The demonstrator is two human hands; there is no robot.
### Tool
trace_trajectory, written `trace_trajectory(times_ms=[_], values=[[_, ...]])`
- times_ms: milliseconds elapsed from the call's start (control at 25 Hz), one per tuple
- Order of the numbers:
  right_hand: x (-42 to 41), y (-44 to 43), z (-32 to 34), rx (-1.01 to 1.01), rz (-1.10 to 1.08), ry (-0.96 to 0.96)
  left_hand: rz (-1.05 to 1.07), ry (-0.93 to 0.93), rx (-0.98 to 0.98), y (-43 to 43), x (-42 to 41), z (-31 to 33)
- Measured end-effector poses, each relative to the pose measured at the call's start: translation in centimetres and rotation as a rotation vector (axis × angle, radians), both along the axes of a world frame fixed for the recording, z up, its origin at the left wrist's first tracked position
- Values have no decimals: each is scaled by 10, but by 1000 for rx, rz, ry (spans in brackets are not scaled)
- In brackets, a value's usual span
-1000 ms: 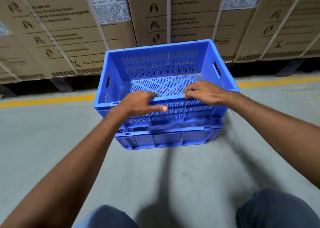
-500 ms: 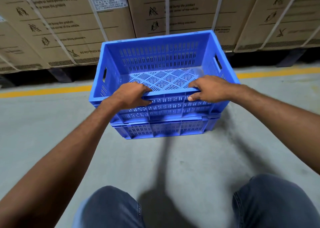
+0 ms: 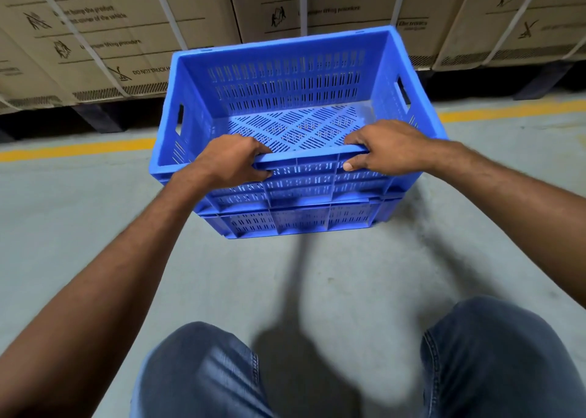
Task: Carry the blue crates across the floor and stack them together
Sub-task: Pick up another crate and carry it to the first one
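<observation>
– Concrete floor (image 3: 79, 227) fills the lower frame, grey and bare on both sides. What bounds it?

– A yellow line (image 3: 76, 148) crosses the middle, left to right. Behind it, strapped cardboard cartons (image 3: 126, 37) stand in a row along the top edge.

– And the crates?

– Centre frame, in front of the cartons. The upper crate (image 3: 285, 84) sits on the lower crate (image 3: 298, 224), whose base is on the floor. Whether the upper one is fully seated, I cannot quite tell.

– Hands?

– Both grip the upper crate's near rim (image 3: 310, 157). The left hand (image 3: 231, 160) is left of centre, the right hand (image 3: 390, 148) towards the right corner, fingers curled over the edge, thumbs on the outer face.

– Anything closer?

– Two knees in jeans (image 3: 196, 370) at the bottom edge, with open floor between them and the crates.
</observation>
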State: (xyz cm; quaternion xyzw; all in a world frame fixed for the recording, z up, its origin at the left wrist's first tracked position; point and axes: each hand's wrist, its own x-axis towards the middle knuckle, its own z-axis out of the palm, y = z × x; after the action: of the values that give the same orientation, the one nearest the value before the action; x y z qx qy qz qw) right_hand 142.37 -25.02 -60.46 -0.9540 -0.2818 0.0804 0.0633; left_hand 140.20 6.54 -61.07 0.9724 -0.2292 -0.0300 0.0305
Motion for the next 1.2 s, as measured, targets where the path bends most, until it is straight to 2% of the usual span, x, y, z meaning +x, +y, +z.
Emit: trace_trajectory(times_ms=[320, 640, 840, 960, 1080, 1160, 1200], values=[[-5, -1, -5, 22, 33, -19, 91, -57, 29, -4, -4, -5], [-1, -6, -10, 46, 41, -29, 94, -73, 91, -7, -2, -7], [-2, -7, -21, 24, 39, -112, 132, -138, 58, -5, -7, -15], [-5, -3, -13, -37, 14, -10, 202, -48, 58, -11, -12, -10], [-8, 6, 10, -98, -62, 217, 266, 83, 6, -20, -20, 4], [-18, 11, 38, -63, -137, 323, 282, 242, -67, -26, -28, 24], [-24, 12, 53, 8, -205, 328, 324, 304, -164, -30, -34, 37]])
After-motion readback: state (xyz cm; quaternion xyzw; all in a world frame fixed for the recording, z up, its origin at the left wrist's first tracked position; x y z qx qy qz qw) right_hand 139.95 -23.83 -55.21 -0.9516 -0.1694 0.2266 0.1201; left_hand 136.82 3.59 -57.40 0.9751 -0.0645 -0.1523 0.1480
